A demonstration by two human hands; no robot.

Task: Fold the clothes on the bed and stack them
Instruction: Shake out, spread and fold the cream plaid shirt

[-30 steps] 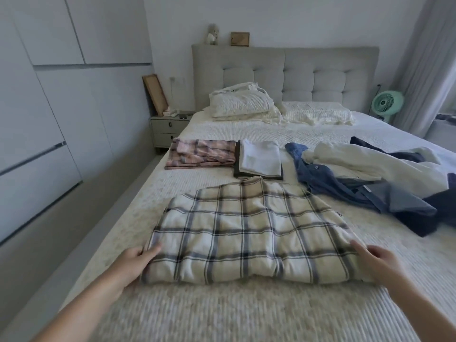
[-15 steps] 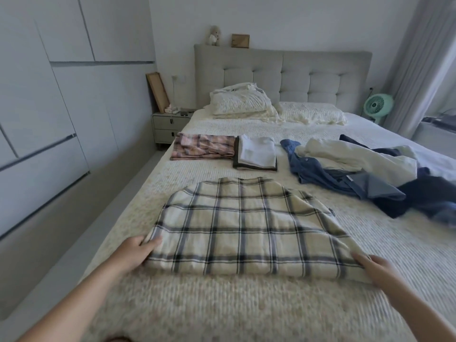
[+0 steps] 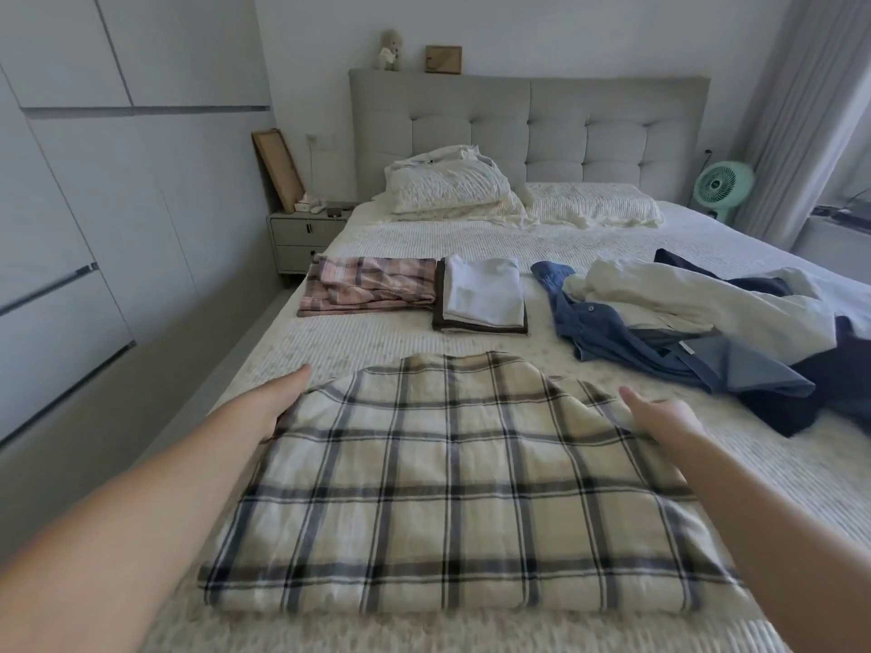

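Observation:
A cream plaid shirt (image 3: 452, 487), partly folded, lies flat on the bed (image 3: 377, 341) right in front of me. My left hand (image 3: 271, 398) reaches along its far left edge with straight fingers, touching the cloth. My right hand (image 3: 660, 412) rests on the shirt's far right part, fingers extended. Farther up the bed lie a folded pink plaid garment (image 3: 370, 287) and a folded white garment on a dark brown one (image 3: 485, 294). To the right sits an unfolded heap: a blue shirt (image 3: 627, 337), a cream garment (image 3: 697, 299) and dark navy cloth (image 3: 825, 384).
Pillows (image 3: 452, 186) lie against the grey padded headboard (image 3: 528, 124). A nightstand (image 3: 301, 238) stands left of the bed beside white wardrobe doors (image 3: 94, 205). A green fan (image 3: 721, 186) and a curtain (image 3: 801, 110) are at the right.
Both hands moved from the shirt's near corners forward to its far part, and my view came closer over the shirt. The other clothes stayed put.

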